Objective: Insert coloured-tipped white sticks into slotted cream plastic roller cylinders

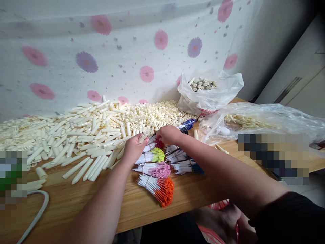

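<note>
My left hand holds a short cream plastic tube between thumb and fingers, just above the bundles. My right hand reaches into the bundles of thin refills, its fingers pinched on the red-tipped bundle. Below lie bundles with green, pink, orange and blue tips, tied with bands. Long cream barrels are heaped left of my hands, and small cream spring-like caps are piled behind them.
All this lies on a wooden table. A white plastic bag of cream parts stands at the back right, a clear bag beside it. A floral cloth hangs behind. A grey cable curls at the front left.
</note>
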{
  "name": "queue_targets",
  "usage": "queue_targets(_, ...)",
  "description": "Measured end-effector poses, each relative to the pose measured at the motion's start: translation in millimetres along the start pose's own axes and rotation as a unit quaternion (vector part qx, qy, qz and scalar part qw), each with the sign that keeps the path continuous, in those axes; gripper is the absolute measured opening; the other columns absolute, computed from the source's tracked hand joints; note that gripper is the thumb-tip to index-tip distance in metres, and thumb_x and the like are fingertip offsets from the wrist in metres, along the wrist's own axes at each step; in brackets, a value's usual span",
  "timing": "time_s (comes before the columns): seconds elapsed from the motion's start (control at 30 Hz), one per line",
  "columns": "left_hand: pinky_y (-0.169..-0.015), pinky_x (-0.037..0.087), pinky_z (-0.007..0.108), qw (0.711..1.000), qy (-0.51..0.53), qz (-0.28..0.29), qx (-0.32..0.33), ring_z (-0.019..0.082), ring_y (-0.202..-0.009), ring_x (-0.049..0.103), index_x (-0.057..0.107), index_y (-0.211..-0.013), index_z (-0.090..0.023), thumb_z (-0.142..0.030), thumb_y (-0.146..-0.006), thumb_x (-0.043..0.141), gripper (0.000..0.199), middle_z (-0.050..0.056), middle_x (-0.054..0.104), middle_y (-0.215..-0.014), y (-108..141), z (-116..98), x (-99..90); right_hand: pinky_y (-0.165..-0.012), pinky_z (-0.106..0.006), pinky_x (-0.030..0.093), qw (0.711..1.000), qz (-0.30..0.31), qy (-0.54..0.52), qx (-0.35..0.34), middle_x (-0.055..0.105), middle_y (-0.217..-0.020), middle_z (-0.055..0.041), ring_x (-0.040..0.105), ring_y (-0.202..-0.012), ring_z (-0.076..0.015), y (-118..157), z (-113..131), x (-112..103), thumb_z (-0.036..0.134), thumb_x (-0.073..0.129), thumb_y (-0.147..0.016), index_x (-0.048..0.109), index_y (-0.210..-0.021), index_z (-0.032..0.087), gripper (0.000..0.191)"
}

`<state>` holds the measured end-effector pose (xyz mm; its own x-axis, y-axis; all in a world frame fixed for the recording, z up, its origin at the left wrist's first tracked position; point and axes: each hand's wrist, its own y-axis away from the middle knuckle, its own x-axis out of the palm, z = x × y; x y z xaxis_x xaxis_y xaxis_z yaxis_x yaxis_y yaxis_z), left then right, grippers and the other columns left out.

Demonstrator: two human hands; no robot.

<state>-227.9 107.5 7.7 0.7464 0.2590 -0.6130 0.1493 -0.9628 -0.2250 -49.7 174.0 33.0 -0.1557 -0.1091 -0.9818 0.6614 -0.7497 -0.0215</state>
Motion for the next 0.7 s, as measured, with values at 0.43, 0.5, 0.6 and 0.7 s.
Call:
queue_targets(0.43, -0.062, 0.044, 0.031, 0.998, -0.06, 0.031, 0.013, 0.023, -0.069, 0.065, 0.068, -0.078, -0.02, -0.032, -0.076, 0.059, 0.015, 0.004, 0.072, -0.071, -4, 12, 7.6, -0.061, -0.027, 0.038, 0.989, -0.042, 0.113, -0.081, 0.066, -0.101, -0.0097, 0.061, -0.092, -0.0243, 14, 16, 12, 0.019, 0.049, -0.092, 0.071, -0.089, 0.016, 0.022)
queue_targets(0.5, -0.062, 0.044, 0.031, 0.997, -0.073, 0.033, 0.018, 0.024, -0.069, 0.065, 0.068, -0.079, -0.02, -0.033, -0.077, 0.059, 0.016, 0.005, 0.072, -0.071, -3, 11, 7.1, -0.06, -0.027, 0.036, 0.987, -0.048, 0.126, -0.089, 0.065, -0.102, -0.0091, 0.06, -0.094, -0.0245, 21, 13, 7, 0.019, 0.048, -0.093, 0.069, -0.093, 0.018, 0.021)
queue_targets(0.6, -0.062, 0.044, 0.031, 0.995, -0.086, 0.045, 0.033, 0.023, -0.07, 0.066, 0.068, -0.082, -0.021, -0.034, -0.079, 0.058, 0.017, 0.004, 0.072, -0.072, -1, 9, 6.0, -0.058, -0.026, 0.033, 0.986, -0.061, 0.141, -0.067, 0.065, -0.1, -0.0096, 0.061, -0.087, -0.0224, 35, 2, -3, 0.017, 0.048, -0.092, 0.066, -0.098, 0.019, 0.019)
queue_targets(0.7, -0.064, 0.045, 0.031, 0.991, -0.102, 0.064, 0.054, 0.023, -0.07, 0.065, 0.069, -0.086, -0.021, -0.037, -0.081, 0.059, 0.02, 0.004, 0.072, -0.074, 1, 6, 6.8, -0.055, -0.025, 0.031, 0.986, -0.068, 0.146, -0.036, 0.065, -0.095, -0.0085, 0.061, -0.077, -0.0187, 49, -8, -6, 0.013, 0.047, -0.091, 0.064, -0.098, 0.019, 0.019)
